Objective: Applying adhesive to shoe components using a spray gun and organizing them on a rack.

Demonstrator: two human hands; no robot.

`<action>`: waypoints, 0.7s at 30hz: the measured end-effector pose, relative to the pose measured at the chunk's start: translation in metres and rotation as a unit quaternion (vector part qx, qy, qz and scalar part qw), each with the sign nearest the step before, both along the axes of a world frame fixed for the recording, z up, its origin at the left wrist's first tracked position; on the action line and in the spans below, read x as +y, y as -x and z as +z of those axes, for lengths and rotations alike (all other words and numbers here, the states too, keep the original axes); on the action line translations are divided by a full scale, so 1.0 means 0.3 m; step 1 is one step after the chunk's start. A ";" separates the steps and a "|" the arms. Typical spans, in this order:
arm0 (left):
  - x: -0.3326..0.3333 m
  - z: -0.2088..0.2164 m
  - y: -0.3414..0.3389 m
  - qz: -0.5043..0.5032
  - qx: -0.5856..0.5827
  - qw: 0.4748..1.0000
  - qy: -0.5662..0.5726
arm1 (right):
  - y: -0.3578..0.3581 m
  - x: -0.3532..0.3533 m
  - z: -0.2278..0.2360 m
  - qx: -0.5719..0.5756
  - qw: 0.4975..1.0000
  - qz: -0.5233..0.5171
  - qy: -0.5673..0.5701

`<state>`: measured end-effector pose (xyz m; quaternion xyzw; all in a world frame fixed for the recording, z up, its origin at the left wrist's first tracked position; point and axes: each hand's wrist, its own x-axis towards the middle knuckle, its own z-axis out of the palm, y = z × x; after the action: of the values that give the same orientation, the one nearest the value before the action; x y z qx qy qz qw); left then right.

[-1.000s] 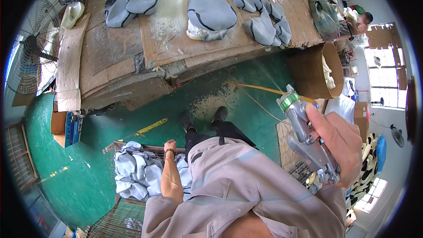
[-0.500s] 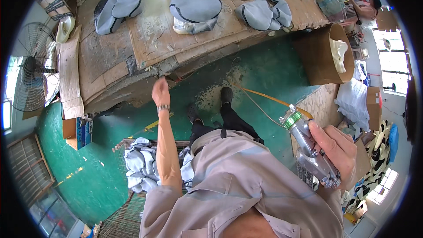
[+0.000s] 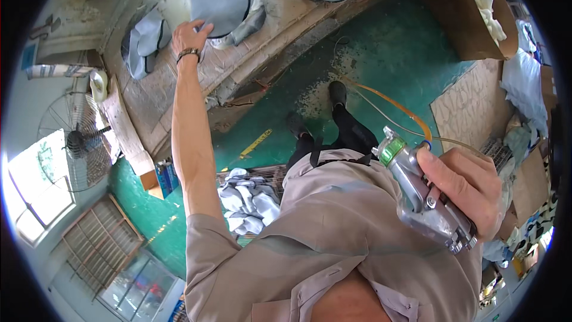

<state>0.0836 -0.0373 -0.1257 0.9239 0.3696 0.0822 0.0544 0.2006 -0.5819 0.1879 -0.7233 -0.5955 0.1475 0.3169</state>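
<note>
Your left hand [image 3: 190, 37] touches the near left edge of a gray pad [image 3: 219, 7] on the far table [image 3: 277, 21]; whether it pinches, I cannot tell. Your right hand [image 3: 471, 191], near right, grasps a spray gun [image 3: 414, 182].

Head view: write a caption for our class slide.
Left hand at the edge of a grey fabric piece on a workbench; right hand gripping a spray gun.

Silver, green-collared spray gun [image 3: 419, 187], nozzle forward-left; rounded grey, black-edged pad [image 3: 219, 5] on the worktable [image 3: 288, 22].
</note>
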 end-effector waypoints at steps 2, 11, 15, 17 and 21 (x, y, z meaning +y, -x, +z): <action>-0.018 0.004 -0.038 0.008 0.002 1.000 0.019 | -0.058 -0.025 -0.022 0.002 1.000 0.004 -0.013; -0.024 -0.016 0.071 0.215 -0.368 0.841 0.332 | -0.297 -0.029 0.003 0.017 1.000 -0.022 0.001; -0.323 -0.012 0.152 0.278 -0.491 0.746 0.353 | -0.318 0.049 0.018 -0.038 0.991 -0.125 0.033; -0.460 -0.082 0.234 0.287 -0.468 0.754 0.360 | -0.329 0.081 0.040 -0.030 0.991 -0.128 0.014; -0.749 -0.367 0.638 0.407 -0.282 0.783 0.375 | -0.334 0.214 0.013 0.002 0.997 -0.073 -0.034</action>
<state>-0.1079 -0.2619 -0.2357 0.5296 0.6814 0.2082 0.4602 0.3007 -0.5176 0.1919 -0.7535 -0.5451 0.1049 0.3522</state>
